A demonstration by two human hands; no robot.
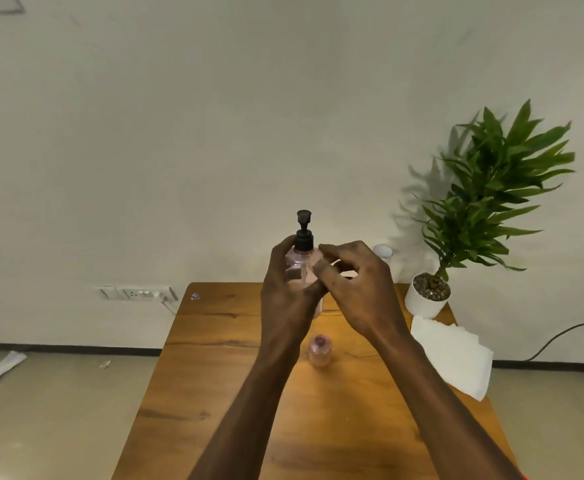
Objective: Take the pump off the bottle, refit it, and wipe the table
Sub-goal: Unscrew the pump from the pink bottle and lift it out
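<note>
A clear pinkish bottle (301,268) is held upright above the wooden table (214,358), with a black pump (304,233) seated on its neck. My left hand (285,289) is wrapped around the bottle's body. My right hand (356,282) hovers just to the right of the bottle's shoulder, fingers curled and slightly apart, holding nothing that I can see. A white folded cloth (453,355) lies on the table's right edge.
A small pinkish bottle (320,349) stands on the table under my hands. A potted plant (429,296) sits at the far right corner, with a white cup-like object (383,251) behind my right hand. A wall socket (134,292) is to the left.
</note>
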